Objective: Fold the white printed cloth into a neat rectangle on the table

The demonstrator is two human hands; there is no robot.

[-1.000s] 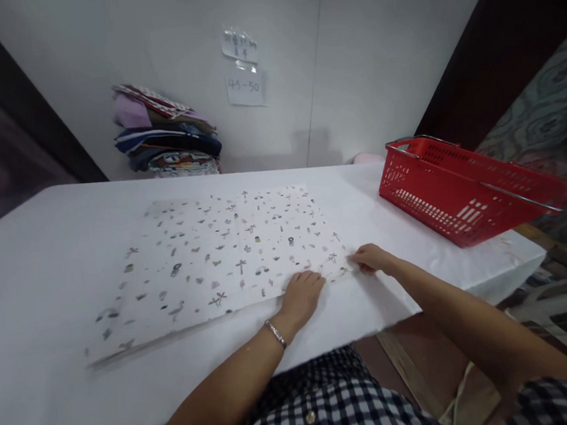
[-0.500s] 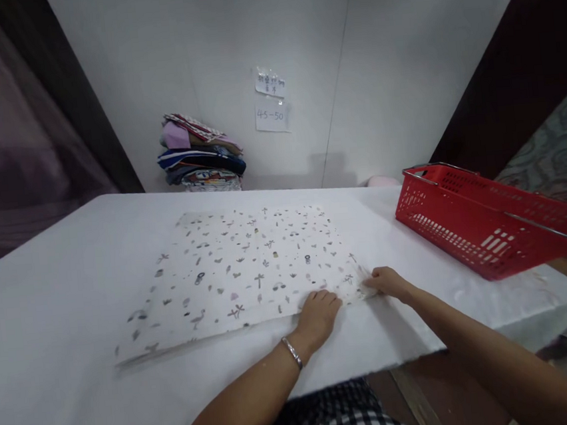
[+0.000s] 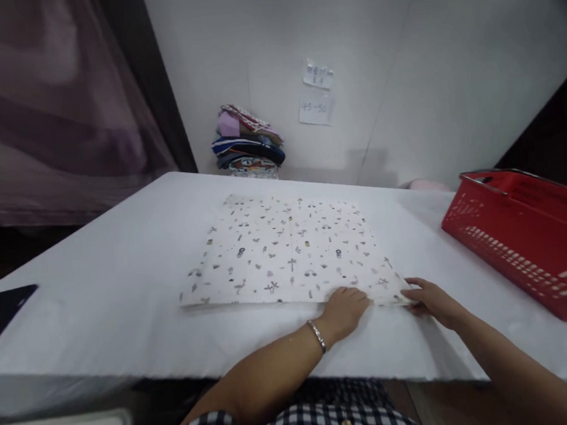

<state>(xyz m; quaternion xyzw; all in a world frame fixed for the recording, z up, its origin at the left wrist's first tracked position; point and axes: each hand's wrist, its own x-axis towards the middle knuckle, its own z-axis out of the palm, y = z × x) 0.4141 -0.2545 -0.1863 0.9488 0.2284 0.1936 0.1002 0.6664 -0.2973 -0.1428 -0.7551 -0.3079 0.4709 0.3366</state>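
Observation:
A white cloth (image 3: 287, 252) printed with small palms, flamingos and rainbows lies folded and flat on the white table. My left hand (image 3: 346, 310), with a silver bracelet at the wrist, rests on its near edge, fingers together and pressed on the fabric. At the cloth's near right corner is my right hand (image 3: 429, 298), its thumb and fingers closed on the corner. The undersides of the right fingers are partly hidden.
A red basket (image 3: 532, 242) stands at the table's right side. Folded fabrics (image 3: 248, 142) are stacked by the back wall. A dark phone-like object (image 3: 0, 316) lies on the table (image 3: 94, 284) at left. Paper signs (image 3: 316, 109) hang on the wall.
The view has turned left, so everything sits further right and the dark flat object has come into view. Both hands remain at the cloth's near right part; the cloth's near edge looks straighter.

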